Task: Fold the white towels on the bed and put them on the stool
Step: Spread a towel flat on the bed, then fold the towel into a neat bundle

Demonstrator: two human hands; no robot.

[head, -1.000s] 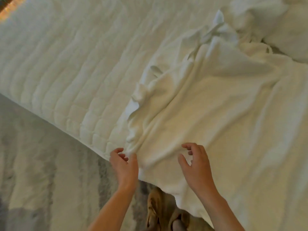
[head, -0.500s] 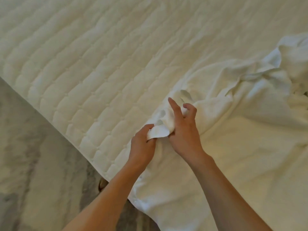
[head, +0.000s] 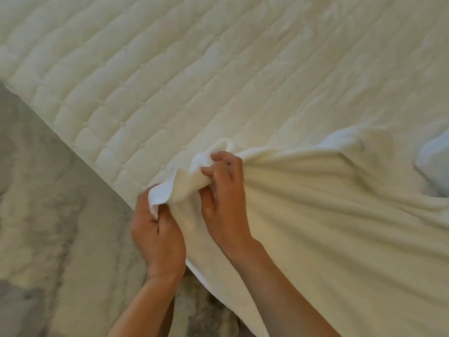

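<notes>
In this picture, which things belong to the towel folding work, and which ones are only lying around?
For the job: white towel, gripped at its edge by the left hand and the right hand; the bed under it.
Only around: grey carpet on the floor; a white bundle at the right edge, perhaps another towel.

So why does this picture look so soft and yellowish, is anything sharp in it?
Head view: warm, even light tints the white towel and bed cream, with no glare and only faint shadows in the folds; the whole frame is slightly soft, the left hand and right hand clearest, the floor most blurred.
</notes>
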